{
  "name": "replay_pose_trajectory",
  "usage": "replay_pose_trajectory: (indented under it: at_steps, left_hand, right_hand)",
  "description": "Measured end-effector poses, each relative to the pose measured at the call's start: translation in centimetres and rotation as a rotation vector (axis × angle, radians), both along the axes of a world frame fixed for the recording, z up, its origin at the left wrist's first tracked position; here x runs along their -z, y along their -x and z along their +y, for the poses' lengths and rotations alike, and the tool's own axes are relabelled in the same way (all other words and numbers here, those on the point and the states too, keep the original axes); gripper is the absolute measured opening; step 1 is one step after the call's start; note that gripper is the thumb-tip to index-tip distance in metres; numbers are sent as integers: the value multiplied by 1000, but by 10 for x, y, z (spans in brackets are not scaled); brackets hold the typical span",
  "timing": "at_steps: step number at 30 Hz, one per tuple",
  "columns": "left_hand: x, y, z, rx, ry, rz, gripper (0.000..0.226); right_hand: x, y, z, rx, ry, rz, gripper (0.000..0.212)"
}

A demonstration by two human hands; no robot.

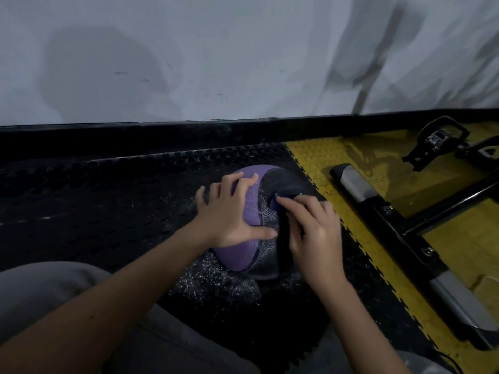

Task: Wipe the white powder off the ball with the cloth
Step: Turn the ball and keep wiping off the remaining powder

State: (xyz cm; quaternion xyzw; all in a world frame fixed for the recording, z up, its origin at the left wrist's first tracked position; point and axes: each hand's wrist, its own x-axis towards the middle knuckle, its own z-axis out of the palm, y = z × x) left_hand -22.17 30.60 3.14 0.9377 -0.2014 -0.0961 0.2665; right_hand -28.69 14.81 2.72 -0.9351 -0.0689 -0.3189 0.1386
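Purple-and-black ball (237,261) sits on the black mat (108,198), white powder (216,282) scattered beside it. Left hand (229,214) lies spread flat on the purple side. Right hand (316,233), fingers curled, grips the dark cloth (283,197) against the ball's black top.

There is one ball (237,255), purple and black, at the centre of the frame, and one dark blue cloth (280,199). Two hands are in view: the left hand (229,211) and the right hand (316,236). At the right I count one black machine frame (399,230) with two grey foot pieces (356,182) (459,303), and one pedal (437,139) in the upper right. The floor shows one black mat (94,206) and one yellow mat (324,157).
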Motion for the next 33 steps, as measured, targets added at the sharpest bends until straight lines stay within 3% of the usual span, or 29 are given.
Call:
replay_pose_trajectory:
  at_steps: [3, 7, 13, 19, 21, 25, 30, 33]
  left_hand:
    - [0, -2, 1, 1, 12, -10, 108]
    - [0, 0, -7, 2, 21, -30, 107]
    - [0, 1, -7, -3, 13, -49, 105]
    - [0, 2, -9, 16, 33, -55, 106]
    - [0, 2, -12, 4, 31, -68, 106]
    - [1, 1, -13, 10, 9, -73, 101]
    - [-2, -1, -19, 39, 32, -63, 105]
    - [-1, 0, -22, 27, 21, -78, 105]
  right_hand:
    - [-12, -23, -20, 100, -23, 96, 31]
    - [-15, -49, -36, 93, -247, 161, 30]
    - [-18, -22, 6, -91, 12, 76, 30]
    - [-21, -55, -34, 69, -208, 149, 30]
    - [-22, -47, -19, 87, -109, 123, 27]
    - [-24, -21, 5, -106, 151, 90, 29]
    - [-24, -58, -45, 104, -131, 215, 29]
    - [-23, -42, -28, 87, -78, 177, 28]
